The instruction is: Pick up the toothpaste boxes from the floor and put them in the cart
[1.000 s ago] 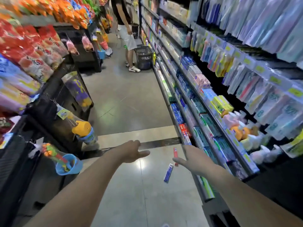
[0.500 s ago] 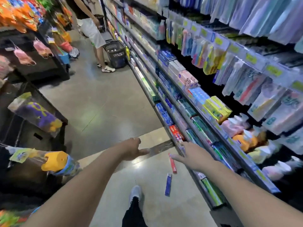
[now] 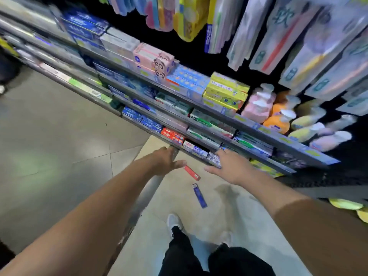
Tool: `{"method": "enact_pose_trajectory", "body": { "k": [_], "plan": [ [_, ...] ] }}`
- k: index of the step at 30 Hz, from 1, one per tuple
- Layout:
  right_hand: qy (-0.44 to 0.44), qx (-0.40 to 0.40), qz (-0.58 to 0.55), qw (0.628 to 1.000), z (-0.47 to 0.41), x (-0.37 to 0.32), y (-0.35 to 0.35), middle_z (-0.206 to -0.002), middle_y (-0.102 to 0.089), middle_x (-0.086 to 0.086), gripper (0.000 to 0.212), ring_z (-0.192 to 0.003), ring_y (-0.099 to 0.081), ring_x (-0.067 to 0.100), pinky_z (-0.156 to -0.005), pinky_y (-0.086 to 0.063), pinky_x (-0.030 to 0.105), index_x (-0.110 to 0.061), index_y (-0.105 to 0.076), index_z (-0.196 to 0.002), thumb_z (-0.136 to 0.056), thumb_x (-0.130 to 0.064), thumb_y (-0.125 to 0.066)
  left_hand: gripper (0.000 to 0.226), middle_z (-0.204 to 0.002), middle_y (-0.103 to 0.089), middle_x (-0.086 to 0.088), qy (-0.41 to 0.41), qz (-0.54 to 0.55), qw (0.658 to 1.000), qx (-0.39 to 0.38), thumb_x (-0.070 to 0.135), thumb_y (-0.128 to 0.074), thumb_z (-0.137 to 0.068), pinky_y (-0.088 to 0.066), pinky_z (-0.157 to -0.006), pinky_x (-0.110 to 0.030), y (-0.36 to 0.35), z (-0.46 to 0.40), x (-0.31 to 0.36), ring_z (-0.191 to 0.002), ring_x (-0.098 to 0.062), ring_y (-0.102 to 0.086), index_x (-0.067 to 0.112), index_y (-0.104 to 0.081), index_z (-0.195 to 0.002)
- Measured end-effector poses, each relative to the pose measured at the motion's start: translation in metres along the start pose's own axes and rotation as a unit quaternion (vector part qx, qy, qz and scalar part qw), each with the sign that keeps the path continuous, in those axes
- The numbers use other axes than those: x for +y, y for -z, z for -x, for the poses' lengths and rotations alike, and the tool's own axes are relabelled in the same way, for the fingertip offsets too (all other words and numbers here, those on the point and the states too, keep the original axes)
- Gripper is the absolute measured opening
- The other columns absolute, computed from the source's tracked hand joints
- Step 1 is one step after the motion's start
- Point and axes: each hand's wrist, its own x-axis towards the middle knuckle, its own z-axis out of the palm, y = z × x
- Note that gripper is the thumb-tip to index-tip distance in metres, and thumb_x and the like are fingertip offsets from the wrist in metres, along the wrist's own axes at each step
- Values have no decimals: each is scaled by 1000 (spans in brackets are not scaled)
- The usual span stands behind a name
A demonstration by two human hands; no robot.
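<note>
On the floor (image 3: 229,216), near the foot of the shelving (image 3: 199,124), lie two toothpaste boxes; red box (image 3: 192,172) farther, blue box (image 3: 199,195) nearer & just right of it, both flat, long axes running far-left to near-right, ends close but apart; neither is touched. Left hand (image 3: 166,163) reaches fwd w/ fingers straight, thumb out to the right, its tip overlapping the red box's far end in view, contact can't be told; grip open, holding nothing. Right hand (image 3: 229,169) also stretched fwd, fingers spread & straight, over the bottom shelf edge to the right of the red box; grip open, holding nothing. Near bottom centre: person's dark trousers (image 3: 199,257) & a grey-white shoe (image 3: 174,223) on pale tile. Shelves run diagonally far-left to right, stocked w/ toothpaste cartons in blue, red, green, pink, yellow (image 3: 225,92); pump bottles (image 3: 276,114), pink & orange, at right; toothbrush packs (image 3: 298,36) hang above, blurred. Cart not in view.
</note>
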Motion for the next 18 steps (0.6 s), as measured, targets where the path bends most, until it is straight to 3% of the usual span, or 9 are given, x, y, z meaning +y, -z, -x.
{"method": "enact_pose_trajectory", "body": {
  "k": [5,12,15,18],
  "plan": [
    [-36,-15,-21,999,-56,16,-50,-141,-47,11,87,-129,-46,30,-102,-43,41,-14,-39,-142,-83,-78,-42,83,-147,-42,-17,-25,-7,999,-24,69,-45,-90,-39,-106,-41,-21,-89,-6,-130,-33,-45,9,-37,-146],
    [-57,-40,-71,995,-160,42,-208,-122,-57,10,67,-114,-55,30,-92,-48,39,-15,-50,-122,-84,-70,-49,78,-153,-35,-21,-35,-111,992,-48,65,-44,-92,-19,-119,-39,-139,-235,-48,-144,-29,-28,6,-41,-143],
    [-84,-38,-86,992,-200,59,-287,-126,-55,6,61,-117,-54,27,-92,-46,37,-19,-48,-128,-86,-62,-55,74,-146,-43,-12,-42,-117,990,-59,64,-51,-89,-31,-114,-43,-205,-303,-75,-137,-29,-39,9,-45,-138],
    [-110,-54,-87,989,-240,79,-370,-127,-54,7,60,-118,-53,29,-90,-45,38,-18,-44,-130,-87,-56,-59,82,-142,-41,-15,-46,-138,987,-62,57,-57,-89,-40,-107,-44,-274,-370,-98,-130,-34,-46,14,-26,-152]
  ]
}}
